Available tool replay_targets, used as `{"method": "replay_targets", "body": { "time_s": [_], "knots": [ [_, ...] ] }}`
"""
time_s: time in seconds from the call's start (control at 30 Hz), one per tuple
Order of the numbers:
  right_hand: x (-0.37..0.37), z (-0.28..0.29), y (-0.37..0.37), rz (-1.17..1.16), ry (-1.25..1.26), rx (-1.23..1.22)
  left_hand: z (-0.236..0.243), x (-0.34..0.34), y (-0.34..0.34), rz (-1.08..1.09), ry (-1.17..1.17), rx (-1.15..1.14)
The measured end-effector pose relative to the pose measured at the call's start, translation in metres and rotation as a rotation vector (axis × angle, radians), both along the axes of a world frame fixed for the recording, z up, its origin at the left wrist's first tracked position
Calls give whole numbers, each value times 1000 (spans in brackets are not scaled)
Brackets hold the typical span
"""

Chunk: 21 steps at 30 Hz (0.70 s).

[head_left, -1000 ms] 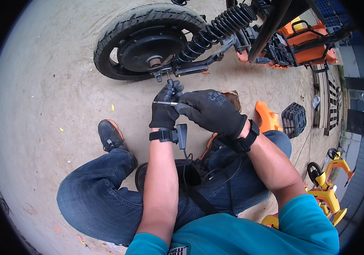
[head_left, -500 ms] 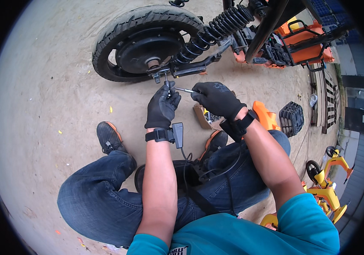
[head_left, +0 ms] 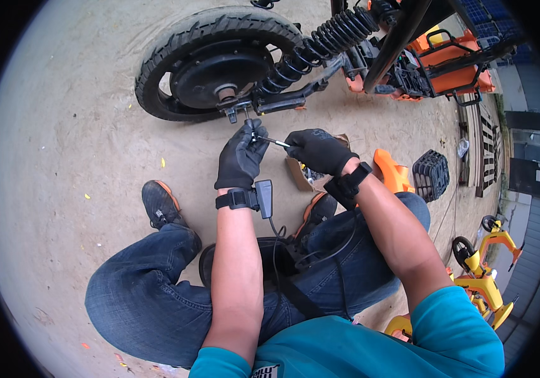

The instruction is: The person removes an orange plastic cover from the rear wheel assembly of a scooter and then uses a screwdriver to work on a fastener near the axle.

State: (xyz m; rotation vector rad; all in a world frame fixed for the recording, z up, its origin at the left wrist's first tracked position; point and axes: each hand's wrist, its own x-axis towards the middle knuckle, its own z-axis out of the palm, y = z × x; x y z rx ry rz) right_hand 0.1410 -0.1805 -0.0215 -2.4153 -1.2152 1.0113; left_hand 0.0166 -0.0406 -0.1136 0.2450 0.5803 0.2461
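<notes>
Both my hands wear black gloves and work at the lower end of a black wheel bracket (head_left: 237, 104). My left hand (head_left: 240, 157) is closed around the head of a slim metal socket wrench (head_left: 273, 141), whose shaft points up to the bracket by the axle (head_left: 226, 92). The fingers hide most of that head. On the right, my right hand (head_left: 320, 151) is closed on the far end of its handle, which slopes down from left to right. Above them stands the wheel (head_left: 219, 66) with its dark hub and black tyre, beside a coiled shock absorber (head_left: 311, 53).
An open cardboard box (head_left: 299, 174) with small parts sits below my right hand. Beyond are an orange plastic part (head_left: 393, 170), a black crate (head_left: 430, 175), wooden pallets (head_left: 487, 148) and yellow bike frames (head_left: 487, 290). My shoes (head_left: 161, 203) rest on dusty concrete.
My right hand has moved slightly downward with the handle end, so the handle slopes more steeply. My left hand stays by the bracket.
</notes>
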Motion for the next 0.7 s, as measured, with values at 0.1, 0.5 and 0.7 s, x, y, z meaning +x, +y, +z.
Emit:
{"method": "replay_targets", "body": {
  "time_s": [0.1,0.5,0.7],
  "knots": [
    [-5,-6,-1,-20,23,-24,9,1,0,-20,50,47],
    [-23,-44,-1,-39,43,53,4,5,3,-39,36,46],
    [-29,-63,8,-157,219,76,-3,4,3,-31,14,52]
  ]
}}
